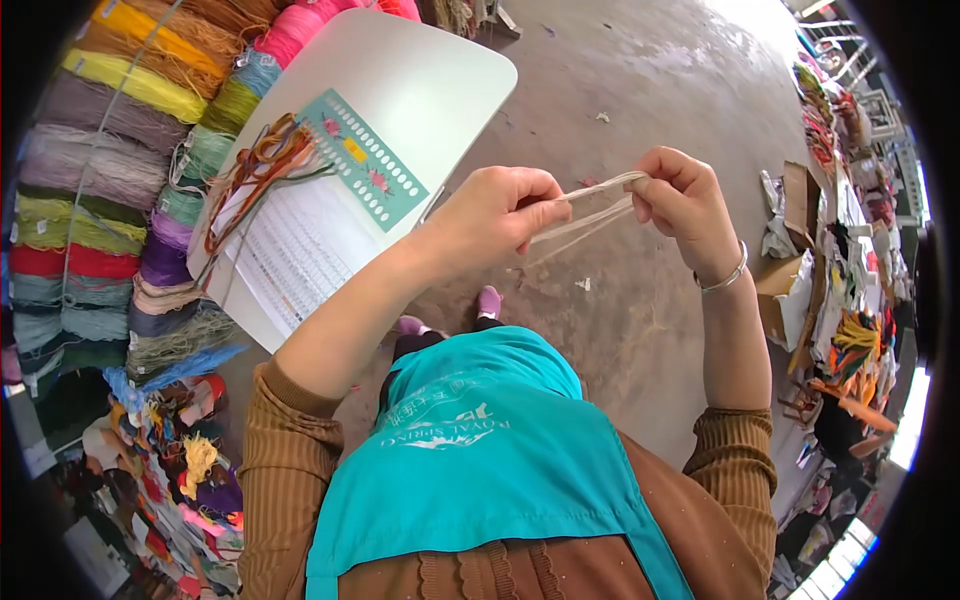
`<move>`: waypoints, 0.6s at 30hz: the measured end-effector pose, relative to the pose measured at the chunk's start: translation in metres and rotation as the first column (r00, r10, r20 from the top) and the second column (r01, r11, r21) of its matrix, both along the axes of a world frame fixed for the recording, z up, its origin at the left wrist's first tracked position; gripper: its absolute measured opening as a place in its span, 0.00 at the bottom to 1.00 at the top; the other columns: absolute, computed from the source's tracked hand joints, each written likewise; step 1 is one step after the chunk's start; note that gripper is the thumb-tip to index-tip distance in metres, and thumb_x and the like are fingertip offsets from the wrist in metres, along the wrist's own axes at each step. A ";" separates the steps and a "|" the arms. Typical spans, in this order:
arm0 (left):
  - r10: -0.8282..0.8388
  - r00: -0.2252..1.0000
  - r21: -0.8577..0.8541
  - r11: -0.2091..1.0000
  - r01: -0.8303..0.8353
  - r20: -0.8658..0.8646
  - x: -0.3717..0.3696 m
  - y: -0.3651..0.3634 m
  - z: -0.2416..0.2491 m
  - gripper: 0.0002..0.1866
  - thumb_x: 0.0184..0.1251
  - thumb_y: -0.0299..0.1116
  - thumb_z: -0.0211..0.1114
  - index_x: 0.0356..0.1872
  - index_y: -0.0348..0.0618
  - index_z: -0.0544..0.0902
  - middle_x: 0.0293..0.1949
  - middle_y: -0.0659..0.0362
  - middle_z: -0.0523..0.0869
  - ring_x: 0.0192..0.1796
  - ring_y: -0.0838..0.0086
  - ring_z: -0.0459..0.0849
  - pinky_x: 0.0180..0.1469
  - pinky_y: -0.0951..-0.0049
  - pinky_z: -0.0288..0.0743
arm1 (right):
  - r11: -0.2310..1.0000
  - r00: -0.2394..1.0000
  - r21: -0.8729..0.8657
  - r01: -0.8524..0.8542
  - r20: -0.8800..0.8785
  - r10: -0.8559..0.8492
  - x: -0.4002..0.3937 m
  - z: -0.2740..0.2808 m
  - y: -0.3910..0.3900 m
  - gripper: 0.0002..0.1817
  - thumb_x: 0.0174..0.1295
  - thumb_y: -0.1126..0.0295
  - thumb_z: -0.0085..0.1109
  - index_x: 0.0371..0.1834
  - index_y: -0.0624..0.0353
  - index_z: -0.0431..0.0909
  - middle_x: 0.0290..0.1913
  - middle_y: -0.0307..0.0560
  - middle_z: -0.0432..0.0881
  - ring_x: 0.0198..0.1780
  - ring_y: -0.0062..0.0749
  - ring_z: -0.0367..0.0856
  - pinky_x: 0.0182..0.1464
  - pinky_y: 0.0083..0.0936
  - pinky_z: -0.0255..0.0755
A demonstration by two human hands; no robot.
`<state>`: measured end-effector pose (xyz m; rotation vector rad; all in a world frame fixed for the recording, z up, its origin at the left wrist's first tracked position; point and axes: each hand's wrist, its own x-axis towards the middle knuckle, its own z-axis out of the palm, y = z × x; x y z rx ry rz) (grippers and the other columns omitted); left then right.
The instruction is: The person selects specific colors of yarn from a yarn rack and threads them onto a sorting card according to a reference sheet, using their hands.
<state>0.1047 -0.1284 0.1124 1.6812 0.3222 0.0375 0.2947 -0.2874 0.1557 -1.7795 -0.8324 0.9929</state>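
Observation:
A thin bundle of cream thread [598, 188] is stretched between my two hands above the floor. My left hand [495, 215] pinches one end between thumb and fingers. At the other end, my right hand [682, 208], with a bracelet at its wrist, grips the strands near the fingertips. Looser strands hang in a loop below the taut part. Left of my hands, a green card with white holes [400, 190] lies on a white table [430, 65]. Orange, brown and green threads [270, 160] run from its end over a printed sheet [300, 255].
Stacked skeins of coloured yarn [90, 165] rise along the left side, with loose yarn [200, 465] heaped below. On the right stand a cardboard box [785, 290] and piles of mixed yarn [855, 340]. Scraps dot the concrete floor [640, 310]. A teal apron [480, 450] covers my front.

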 end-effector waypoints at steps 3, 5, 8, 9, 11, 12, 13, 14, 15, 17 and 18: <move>0.014 1.000 0.003 1.000 -0.014 0.025 0.001 0.011 0.009 0.09 0.75 0.33 0.62 0.40 0.36 0.85 0.21 0.67 0.77 0.23 0.87 0.75 0.24 0.82 0.65 | 0.997 0.997 0.062 -0.039 -0.063 0.043 0.006 -0.019 0.010 0.05 0.64 0.72 0.57 0.34 0.60 0.82 0.22 0.29 0.72 0.23 0.09 0.63 0.24 0.14 0.53; 0.030 0.998 0.066 0.997 -0.033 0.050 0.003 0.018 0.022 0.10 0.74 0.33 0.63 0.39 0.37 0.85 0.19 0.67 0.76 0.20 0.87 0.72 0.22 0.80 0.63 | 0.996 0.993 0.072 -0.062 -0.092 0.068 0.009 -0.026 0.016 0.06 0.65 0.71 0.57 0.34 0.60 0.82 0.21 0.27 0.68 0.22 0.09 0.61 0.23 0.14 0.51; -0.046 0.993 0.390 0.921 0.002 0.104 0.005 0.034 0.038 0.10 0.74 0.34 0.64 0.37 0.37 0.85 0.19 0.66 0.75 0.20 0.85 0.68 0.22 0.77 0.62 | 0.994 0.990 0.111 -0.016 -0.140 0.032 0.012 -0.032 0.022 0.06 0.66 0.71 0.57 0.35 0.61 0.82 0.21 0.27 0.67 0.21 0.09 0.59 0.23 0.15 0.49; -0.056 0.986 0.423 0.906 -0.015 0.156 0.005 0.037 0.036 0.11 0.73 0.35 0.65 0.36 0.37 0.85 0.18 0.66 0.73 0.20 0.84 0.65 0.22 0.75 0.60 | 0.991 0.988 0.132 -0.021 -0.147 0.040 0.013 -0.034 0.023 0.07 0.67 0.71 0.57 0.35 0.62 0.81 0.21 0.27 0.66 0.21 0.09 0.58 0.23 0.15 0.48; -0.115 0.986 0.497 0.867 0.040 0.121 0.006 0.046 0.044 0.11 0.72 0.35 0.65 0.35 0.37 0.85 0.18 0.66 0.73 0.20 0.84 0.66 0.22 0.76 0.61 | 0.989 0.982 0.145 -0.005 -0.186 0.033 0.013 -0.036 0.027 0.07 0.68 0.71 0.56 0.35 0.62 0.81 0.21 0.27 0.66 0.21 0.09 0.57 0.23 0.15 0.48; -0.173 0.981 0.574 0.813 0.095 0.083 0.006 0.051 0.048 0.11 0.72 0.35 0.65 0.35 0.36 0.84 0.18 0.66 0.72 0.20 0.84 0.68 0.22 0.77 0.62 | 0.986 0.975 0.166 0.012 -0.223 0.026 0.013 -0.037 0.029 0.07 0.69 0.71 0.56 0.36 0.62 0.81 0.21 0.26 0.66 0.21 0.09 0.57 0.23 0.15 0.47; -0.170 0.982 0.571 0.816 0.094 0.081 0.005 0.055 0.050 0.11 0.72 0.35 0.65 0.35 0.36 0.84 0.18 0.66 0.72 0.20 0.84 0.68 0.22 0.77 0.62 | 0.987 0.974 0.162 0.010 -0.226 0.028 0.016 -0.040 0.031 0.07 0.69 0.71 0.56 0.36 0.62 0.81 0.21 0.26 0.66 0.21 0.09 0.57 0.23 0.15 0.47; -0.185 0.981 0.492 0.860 0.137 0.050 0.005 0.060 0.051 0.11 0.72 0.35 0.65 0.35 0.36 0.84 0.18 0.66 0.73 0.20 0.84 0.69 0.22 0.77 0.63 | 0.985 0.960 0.169 0.024 -0.280 0.025 0.019 -0.045 0.032 0.07 0.69 0.72 0.56 0.37 0.62 0.80 0.21 0.26 0.66 0.20 0.09 0.57 0.22 0.14 0.47; -0.204 0.979 0.409 0.895 0.178 0.022 0.004 0.063 0.052 0.11 0.72 0.35 0.65 0.35 0.36 0.84 0.17 0.65 0.73 0.20 0.84 0.71 0.22 0.78 0.64 | 0.983 0.943 0.177 0.039 -0.333 0.022 0.020 -0.049 0.033 0.07 0.70 0.72 0.55 0.37 0.62 0.80 0.21 0.26 0.66 0.20 0.09 0.57 0.22 0.14 0.47; -0.192 0.981 0.306 0.936 0.177 0.021 0.002 0.067 0.059 0.12 0.72 0.36 0.65 0.35 0.36 0.84 0.18 0.65 0.74 0.20 0.84 0.73 0.21 0.78 0.65 | 0.982 0.934 0.172 0.075 -0.358 -0.009 0.017 -0.057 0.038 0.06 0.70 0.72 0.55 0.37 0.62 0.80 0.21 0.26 0.65 0.20 0.08 0.56 0.22 0.14 0.46; -0.182 0.983 0.199 0.964 0.174 0.021 0.002 0.068 0.061 0.12 0.72 0.36 0.65 0.35 0.35 0.84 0.18 0.65 0.74 0.20 0.84 0.74 0.21 0.78 0.66 | 0.980 0.924 0.165 0.112 -0.381 -0.041 0.016 -0.061 0.040 0.06 0.71 0.73 0.55 0.37 0.63 0.79 0.20 0.25 0.65 0.19 0.08 0.54 0.21 0.14 0.45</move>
